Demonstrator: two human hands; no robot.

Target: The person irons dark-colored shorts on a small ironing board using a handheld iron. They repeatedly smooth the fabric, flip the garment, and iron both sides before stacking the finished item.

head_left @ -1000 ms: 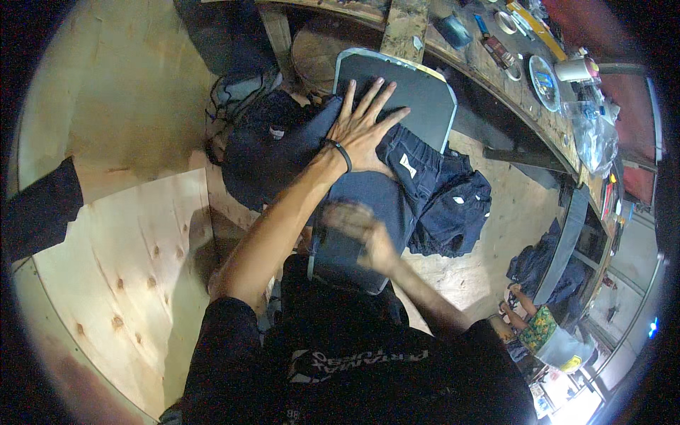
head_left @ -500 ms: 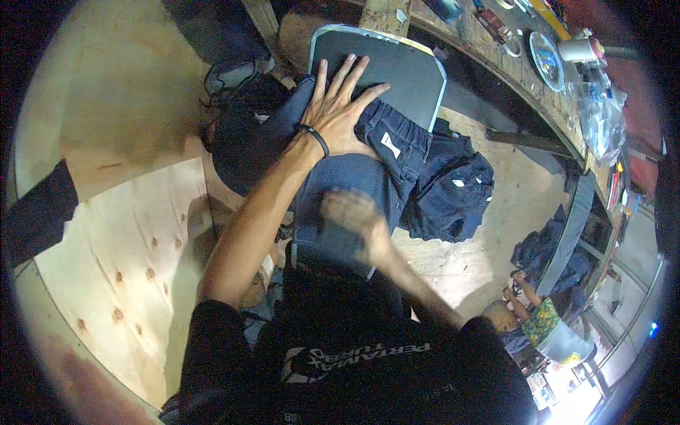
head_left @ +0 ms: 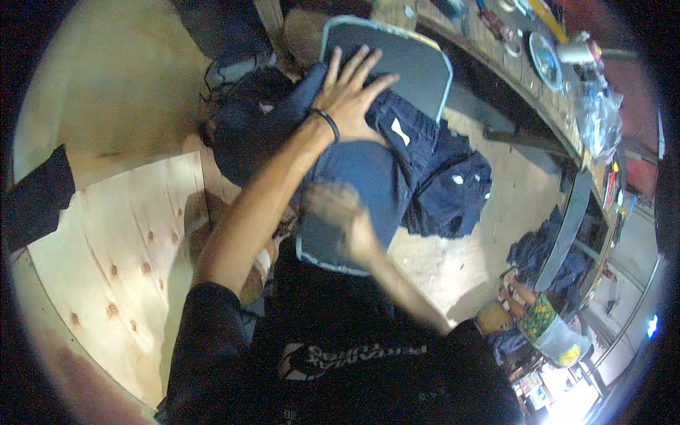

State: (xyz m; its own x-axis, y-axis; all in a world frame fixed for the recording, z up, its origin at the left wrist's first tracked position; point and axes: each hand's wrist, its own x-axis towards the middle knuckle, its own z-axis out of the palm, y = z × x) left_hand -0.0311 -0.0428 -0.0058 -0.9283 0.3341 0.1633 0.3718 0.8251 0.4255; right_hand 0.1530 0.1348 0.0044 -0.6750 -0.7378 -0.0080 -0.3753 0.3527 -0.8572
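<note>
My left hand (head_left: pixel 352 106) lies flat with its fingers spread, pressing on dark blue trousers (head_left: pixel 358 173) and on the far part of a dark board (head_left: pixel 411 60). The board has rounded corners and a pale rim, and its near end shows close to my body. To the right of my left hand, a gathered waistband (head_left: pixel 411 117) bears a small white label. Over the near left part of the board, my right hand (head_left: pixel 336 212) is smeared by motion, so its fingers and anything in them cannot be made out.
Dark garments are heaped left (head_left: pixel 248 120) and right (head_left: pixel 453 191) of the board. A wooden bench (head_left: pixel 524 85) at the far right holds a round dish (head_left: pixel 544 60), a thread cone (head_left: pixel 577 51) and a plastic bag (head_left: pixel 598 120). Another person (head_left: pixel 549 333) sits at the lower right.
My right hand has swept left and slightly nearer across the board. The trousers' near edge has shifted away from me, baring the board's near end. My left hand stays spread on the cloth.
</note>
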